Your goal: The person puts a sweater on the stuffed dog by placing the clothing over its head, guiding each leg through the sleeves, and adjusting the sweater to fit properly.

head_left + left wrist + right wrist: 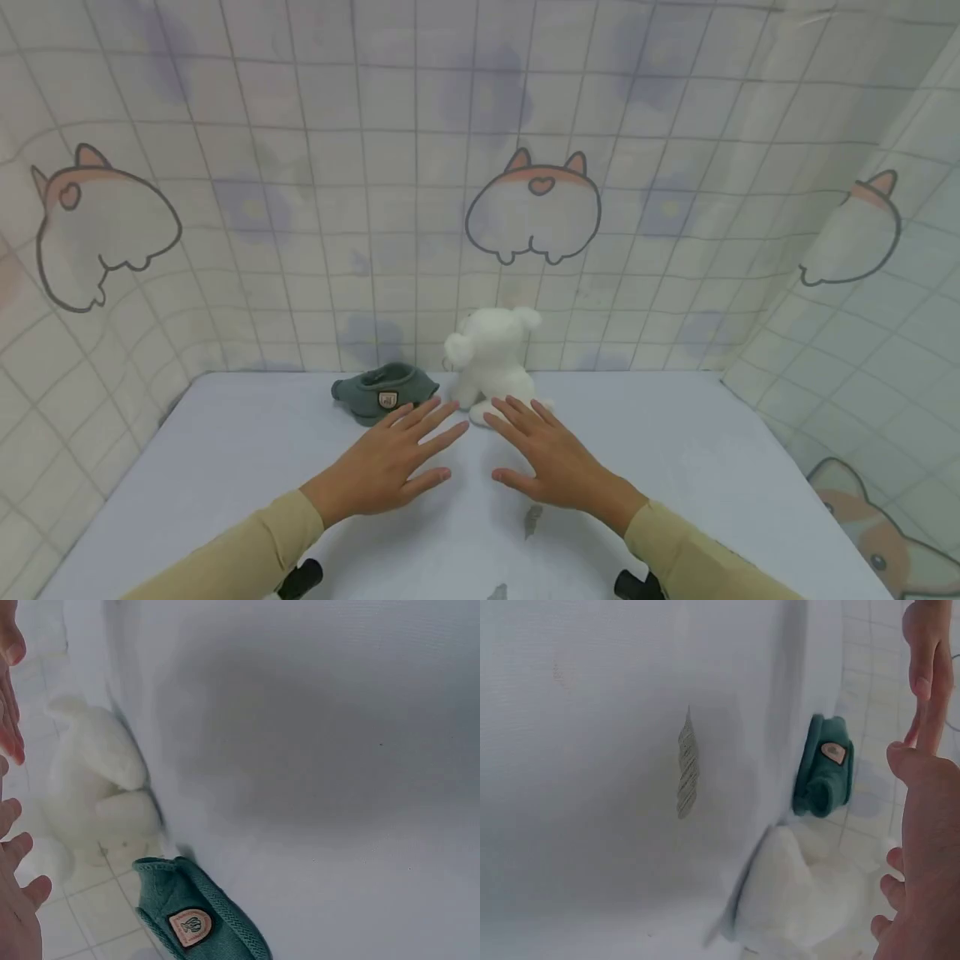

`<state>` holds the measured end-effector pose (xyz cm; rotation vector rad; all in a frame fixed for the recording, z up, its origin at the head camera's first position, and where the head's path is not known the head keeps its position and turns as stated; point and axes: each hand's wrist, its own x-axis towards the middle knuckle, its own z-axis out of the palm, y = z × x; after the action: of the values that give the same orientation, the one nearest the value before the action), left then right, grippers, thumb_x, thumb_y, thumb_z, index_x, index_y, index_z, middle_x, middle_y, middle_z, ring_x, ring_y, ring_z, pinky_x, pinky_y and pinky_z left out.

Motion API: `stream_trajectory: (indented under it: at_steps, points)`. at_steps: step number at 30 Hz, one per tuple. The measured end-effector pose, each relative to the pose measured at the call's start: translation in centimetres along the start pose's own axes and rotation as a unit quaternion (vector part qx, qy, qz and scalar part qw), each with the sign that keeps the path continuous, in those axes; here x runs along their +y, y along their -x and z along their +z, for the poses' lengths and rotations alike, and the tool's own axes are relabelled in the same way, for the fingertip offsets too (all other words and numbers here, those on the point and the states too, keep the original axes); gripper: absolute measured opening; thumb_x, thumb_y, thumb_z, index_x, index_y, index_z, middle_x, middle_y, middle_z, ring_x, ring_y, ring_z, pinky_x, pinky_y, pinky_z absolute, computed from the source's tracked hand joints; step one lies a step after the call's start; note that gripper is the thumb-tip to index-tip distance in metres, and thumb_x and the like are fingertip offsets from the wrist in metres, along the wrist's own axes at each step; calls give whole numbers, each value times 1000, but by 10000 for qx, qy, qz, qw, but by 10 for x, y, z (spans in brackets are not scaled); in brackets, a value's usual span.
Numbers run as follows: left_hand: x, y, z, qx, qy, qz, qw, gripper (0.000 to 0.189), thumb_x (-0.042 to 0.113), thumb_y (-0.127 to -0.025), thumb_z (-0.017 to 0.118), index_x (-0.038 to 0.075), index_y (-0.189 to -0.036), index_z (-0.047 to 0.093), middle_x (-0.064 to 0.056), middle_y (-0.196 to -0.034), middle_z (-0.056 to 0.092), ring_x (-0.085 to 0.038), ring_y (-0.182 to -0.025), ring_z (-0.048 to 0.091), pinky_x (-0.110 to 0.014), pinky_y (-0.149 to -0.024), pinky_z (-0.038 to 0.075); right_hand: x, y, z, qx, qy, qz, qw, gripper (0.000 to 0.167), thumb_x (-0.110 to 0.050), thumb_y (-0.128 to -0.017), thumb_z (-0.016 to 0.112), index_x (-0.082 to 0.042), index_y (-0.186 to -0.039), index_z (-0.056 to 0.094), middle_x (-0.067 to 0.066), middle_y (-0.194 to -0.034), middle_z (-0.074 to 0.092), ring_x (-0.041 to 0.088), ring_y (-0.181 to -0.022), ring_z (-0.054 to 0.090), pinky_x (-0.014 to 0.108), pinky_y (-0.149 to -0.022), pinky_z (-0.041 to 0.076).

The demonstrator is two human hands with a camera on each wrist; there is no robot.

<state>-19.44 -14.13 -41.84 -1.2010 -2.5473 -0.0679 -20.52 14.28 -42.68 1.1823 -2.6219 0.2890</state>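
Observation:
Both hands hover over the white table with fingers spread and nothing held. My left hand (pixel 382 462) is nearest to a small green knitted garment (pixel 386 392) with a tan patch, which lies at the back of the table. My right hand (pixel 558 462) is in front of a white plush toy animal (pixel 491 354) that sits at the back edge, turned sideways; its lower part is partly hidden by the fingers. In the left wrist view the green garment (pixel 195 915) shows its patch close up. The right wrist view shows the plush toy (pixel 787 892) beside it.
The white table (pixel 247 467) has grey marks (pixel 532 521) near its front middle. A white gridded curtain (pixel 405 208) printed with cartoon corgis hangs behind and along both sides. Black wrist gear (pixel 300 579) shows beneath the sleeves.

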Motion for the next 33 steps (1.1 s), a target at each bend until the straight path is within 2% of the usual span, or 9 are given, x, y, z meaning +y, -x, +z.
stream_trajectory:
  at_steps: [4, 14, 23, 28, 33]
  points:
    - [0, 0, 2, 18, -41, 34, 10000, 60, 50, -99, 44, 24, -151, 33, -4, -159, 28, -28, -145, 31, -51, -111, 37, 1, 2, 0, -41, -59, 61, 10000, 73, -49, -92, 60, -16, -151, 32, 10, -156, 34, 31, -145, 31, 55, -116, 27]
    - [0, -7, 7, -29, 17, -9, 10000, 59, 49, -100, 43, 23, -152, 32, -4, -159, 28, -27, -146, 29, -50, -111, 37, 13, 5, 5, 247, 12, 259, 9994, 69, -43, -91, 64, -13, -148, 40, 11, -153, 39, 30, -143, 36, 54, -114, 31]
    - [-2, -9, 16, -96, 53, -115, 9999, 60, 51, -100, 42, 24, -152, 31, -1, -160, 27, -25, -146, 30, -48, -112, 37, 22, 7, 13, 291, 121, 432, 9986, 68, -44, -90, 64, -14, -147, 41, 10, -153, 40, 30, -141, 38, 52, -114, 32]
    - [-3, -11, 19, -10, 21, -92, 10000, 60, 50, -99, 45, 23, -151, 34, -2, -159, 29, -26, -145, 33, -48, -111, 39, 25, 7, 15, 359, 154, 455, 9982, 68, -44, -90, 65, -13, -146, 42, 11, -152, 41, 31, -141, 39, 52, -113, 34]
    - [-4, -13, 23, 217, 38, -57, 9997, 60, 48, -97, 52, 21, -149, 39, -6, -154, 38, -29, -139, 41, -49, -108, 41, 27, 7, 18, 400, 190, 513, 9977, 67, -43, -89, 66, -13, -145, 43, 13, -153, 38, 32, -140, 40, 52, -112, 36]
